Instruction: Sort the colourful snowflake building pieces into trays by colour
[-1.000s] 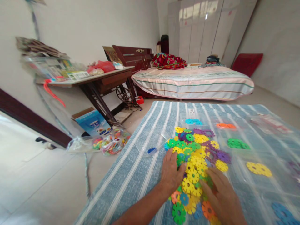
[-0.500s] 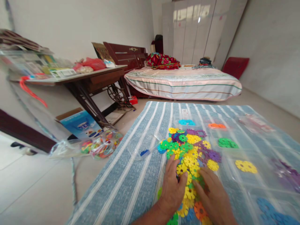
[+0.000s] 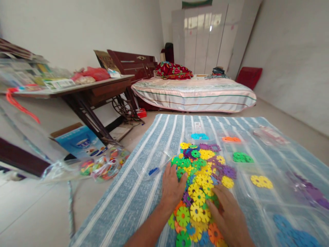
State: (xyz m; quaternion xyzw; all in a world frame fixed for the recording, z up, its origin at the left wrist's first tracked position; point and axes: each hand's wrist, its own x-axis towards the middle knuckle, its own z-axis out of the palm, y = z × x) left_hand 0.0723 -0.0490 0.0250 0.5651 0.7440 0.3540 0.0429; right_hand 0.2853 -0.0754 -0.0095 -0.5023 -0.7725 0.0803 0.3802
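A heap of notched plastic snowflake discs in yellow, green, purple, orange and blue is spread on the striped blue cloth. My left hand rests along the heap's left side, fingers extended and thumb apart, its fingertips at some green discs. At the right side is my right hand, thumb apart from the fingers, next to yellow and green discs. Its fingertips are partly hidden, but no held disc shows. To the right, clear boxes hold blue discs, orange discs, green discs and yellow discs.
A clear container with a few dark blue discs lies left of the heap. Purple discs and more blue discs sit in boxes at the far right. Beyond are a bed and a sewing machine table.
My left hand has moved left and slightly up, from over the heap's middle to its left edge, uncovering orange and green discs. My right hand stays about where it was; the view has shifted slightly.
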